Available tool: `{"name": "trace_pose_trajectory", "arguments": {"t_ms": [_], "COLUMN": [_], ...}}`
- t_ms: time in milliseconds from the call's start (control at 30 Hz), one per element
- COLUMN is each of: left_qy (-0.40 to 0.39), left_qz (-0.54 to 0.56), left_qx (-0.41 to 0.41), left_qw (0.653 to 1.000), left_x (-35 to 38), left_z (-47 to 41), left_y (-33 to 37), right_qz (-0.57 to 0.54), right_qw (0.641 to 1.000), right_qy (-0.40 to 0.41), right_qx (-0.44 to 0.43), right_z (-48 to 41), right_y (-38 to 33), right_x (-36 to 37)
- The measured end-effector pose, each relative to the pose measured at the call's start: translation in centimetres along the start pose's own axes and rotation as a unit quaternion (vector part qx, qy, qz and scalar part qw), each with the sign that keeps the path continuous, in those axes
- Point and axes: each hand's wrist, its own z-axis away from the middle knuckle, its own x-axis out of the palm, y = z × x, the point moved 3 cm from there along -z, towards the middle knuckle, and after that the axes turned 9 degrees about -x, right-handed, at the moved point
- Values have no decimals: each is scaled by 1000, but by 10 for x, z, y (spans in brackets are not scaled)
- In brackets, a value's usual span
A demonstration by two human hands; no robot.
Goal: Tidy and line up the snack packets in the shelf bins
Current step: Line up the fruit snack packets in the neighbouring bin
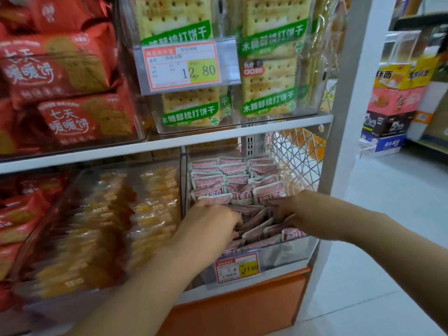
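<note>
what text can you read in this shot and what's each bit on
"12.80": upper price tag, in front of the cracker packets.
"17.60": lower price tag, on the bin of pink packets.
"木糖醇梳打饼干": green band on the cracker packets.
"七天暖暖饼": red packets, upper left.
Small print on both tags, and text on the pink packets, orange packets and far boxes: too blurred to read.

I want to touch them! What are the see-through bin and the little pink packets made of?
Clear bin: looks like hard glossy plastic, since packets show through its front. Pink snack packets: probably thin plastic film, crinkled with sealed edges.
</note>
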Motion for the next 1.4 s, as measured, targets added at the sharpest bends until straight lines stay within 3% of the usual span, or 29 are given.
{"name": "trace_pose_trajectory", "arguments": {"t_ms": [133,300,400,533,633,700,800,933,1067,1167,1300,1400], "left_qy": [-11,-1,-16,-62,-10,14,-54,-93,-111,-130,-38,61], "left_qz": [-3,-15,-20,-30,50,131,171,119,-6,-39,-20,97], "left_qx": [-19,-9,-10,-42,-39,-6,15,11,40,43,41,14], "left_qw": [1000,1000,1000,997,998,991,984,989,993,990,998,993], "left_x": [1,4,6,1,-22,-34,-23,-3,-3,-8,-11,-14], "left_z": [-6,-3,3,3,4,0,-22,-51,-61,-61,-54,-46], "left_y": [-4,-25,-23,-23,-10,16,50,69,78,80,78,64], "right_qz": [70,280,312,286,240,147,9,-81,-52,-24,-46,-60], "right_qw": [997,959,949,957,970,986,989,976,976,976,978,978], "right_qy": [-12,15,-6,-9,1,27,99,147,165,173,160,165], "right_qx": [14,34,37,36,48,72,107,139,129,130,123,114], "right_z": [-2,7,13,12,17,26,52,80,71,63,58,54], "right_y": [-1,-3,-7,-9,-5,-4,0,4,9,16,17,19], "right_x": [1,-16,-10,-3,-2,-8,-18,-1,14,19,24,24]}}
